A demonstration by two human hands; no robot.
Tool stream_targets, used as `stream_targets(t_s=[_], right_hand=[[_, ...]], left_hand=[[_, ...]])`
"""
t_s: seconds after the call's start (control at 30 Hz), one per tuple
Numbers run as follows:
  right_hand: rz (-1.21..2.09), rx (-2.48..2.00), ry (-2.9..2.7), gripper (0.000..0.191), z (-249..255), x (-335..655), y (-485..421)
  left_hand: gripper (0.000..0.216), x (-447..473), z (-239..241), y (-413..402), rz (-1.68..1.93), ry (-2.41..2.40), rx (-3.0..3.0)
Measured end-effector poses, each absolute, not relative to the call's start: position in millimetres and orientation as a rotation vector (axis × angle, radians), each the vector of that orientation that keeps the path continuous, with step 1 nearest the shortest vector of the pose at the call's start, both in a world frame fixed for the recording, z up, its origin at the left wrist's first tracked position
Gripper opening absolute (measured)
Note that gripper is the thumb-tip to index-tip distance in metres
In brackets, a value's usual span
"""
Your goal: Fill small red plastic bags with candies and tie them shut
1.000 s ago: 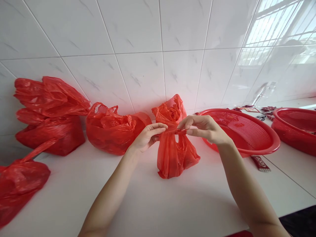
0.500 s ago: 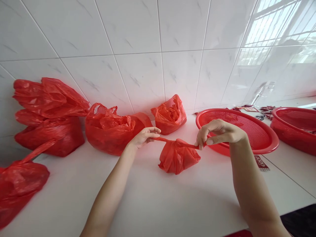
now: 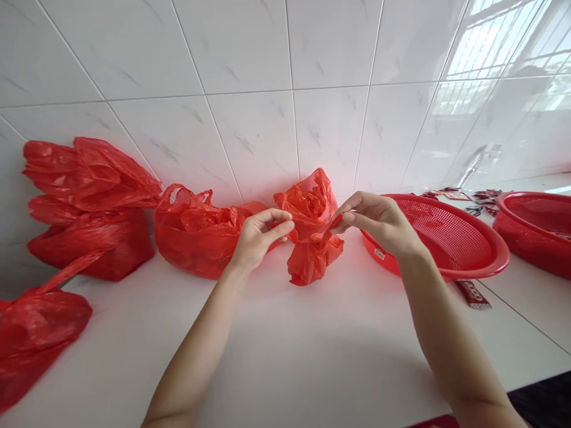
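A small red plastic bag (image 3: 311, 263) hangs gathered between my two hands, in front of another red bag by the wall. My left hand (image 3: 261, 236) is closed in a pinch at the bag's left side, fingertips near its twisted end. My right hand (image 3: 379, 221) pinches the other end of the bag's handle, thumb against fingers, and holds it higher than the left. What lies inside the small bag is hidden. Just behind it, a crumpled red plastic bag (image 3: 307, 196) stands against the tiles.
More filled red bags stand on the left: a wide one (image 3: 196, 244), a tall pile (image 3: 96, 208) and a knotted one (image 3: 40, 333). To the right are a red mesh basket (image 3: 486, 249), a second red basket (image 3: 530, 238) and a small red packet (image 3: 473, 294) on the white table (image 3: 312, 368).
Both hands have come closer together and lifted the handle ends, the right hand moving up and left. The small bag has risen slightly and looks narrower.
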State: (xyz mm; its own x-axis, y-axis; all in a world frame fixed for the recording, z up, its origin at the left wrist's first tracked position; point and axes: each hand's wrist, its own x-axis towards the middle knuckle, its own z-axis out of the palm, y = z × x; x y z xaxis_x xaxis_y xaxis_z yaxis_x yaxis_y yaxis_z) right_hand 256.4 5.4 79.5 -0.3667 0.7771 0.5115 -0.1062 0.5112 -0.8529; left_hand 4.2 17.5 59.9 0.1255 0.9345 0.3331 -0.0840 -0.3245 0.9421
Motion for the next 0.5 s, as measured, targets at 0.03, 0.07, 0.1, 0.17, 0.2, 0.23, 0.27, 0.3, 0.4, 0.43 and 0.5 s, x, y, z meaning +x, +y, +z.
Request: stream_targets(t_s=[0.03, 0.07, 0.1, 0.17, 0.2, 0.23, 0.27, 0.3, 0.4, 0.43, 0.5], right_hand=[[1.043, -0.561, -1.682, 0.022, 79, 248, 3], [1.036, -0.555, -1.671, 0.022, 78, 240, 1], [1.024, -0.549, -1.664, 0.022, 77, 233, -1], [1.005, -0.522, -1.658, 0.023, 74, 222, -5], [1.002, -0.499, -1.662, 0.023, 73, 218, -7], [1.005, -0.476, -1.665, 0.022, 72, 216, -8], [1.013, -0.459, -1.666, 0.022, 71, 215, -8], [1.025, -0.444, -1.666, 0.021, 70, 216, -7], [1.085, -0.425, -1.741, 0.042, 66, 221, -1], [1.112, -0.416, -1.819, 0.053, 64, 222, 3], [1.175, -0.397, -2.033, 0.059, 57, 224, 11]], left_hand=[[0.027, 10, 62, 10, 1.331, 0.871, 1.531], [0.028, 15, 63, 3, 1.288, 0.858, 1.582], [0.031, 20, 63, -3, 1.253, 0.845, 1.618], [0.032, 28, 62, -12, 1.215, 0.839, 1.663], [0.03, 30, 62, -14, 1.208, 0.849, 1.679], [0.025, 32, 62, -15, 1.203, 0.864, 1.695], [0.021, 32, 62, -16, 1.198, 0.879, 1.705], [0.02, 32, 62, -16, 1.188, 0.886, 1.712], [0.025, 31, 65, -16, 1.186, 0.844, 1.693], [0.026, 30, 67, -16, 1.2, 0.826, 1.679], [0.026, 30, 70, -17, 1.234, 0.807, 1.656]])
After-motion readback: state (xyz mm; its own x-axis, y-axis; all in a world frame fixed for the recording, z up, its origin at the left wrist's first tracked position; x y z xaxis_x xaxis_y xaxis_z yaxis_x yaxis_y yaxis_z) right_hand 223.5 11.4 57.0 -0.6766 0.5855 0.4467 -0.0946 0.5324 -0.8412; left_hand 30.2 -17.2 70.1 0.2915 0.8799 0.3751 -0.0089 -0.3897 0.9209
